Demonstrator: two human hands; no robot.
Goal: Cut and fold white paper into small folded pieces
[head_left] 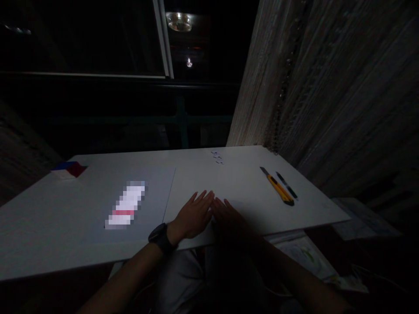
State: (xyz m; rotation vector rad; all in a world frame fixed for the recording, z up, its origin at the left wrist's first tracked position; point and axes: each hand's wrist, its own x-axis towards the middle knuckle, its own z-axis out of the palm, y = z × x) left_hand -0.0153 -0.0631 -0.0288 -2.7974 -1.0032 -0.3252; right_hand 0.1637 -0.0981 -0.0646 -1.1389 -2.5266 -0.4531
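My left hand (194, 214), with a dark watch (161, 238) on its wrist, rests flat near the front edge of the white table (193, 174), fingers stretched forward. Beside it my right hand (231, 218) lies in shadow, its fingers also extended and its fingertips meeting those of the left. I see nothing held in either hand. To the right lie a yellow box cutter (278, 188) with its blade out and a dark pen (287, 185). A lit phone (126, 206), its screen blurred out, lies on a pale sheet (160, 183) to the left.
A blue, red and white cube (69, 170) sits at the table's far left. Several small dark marks or pieces (217, 157) show near the back edge. A curtain (262, 78) hangs at the back right. Papers (304, 255) lie below the table at right.
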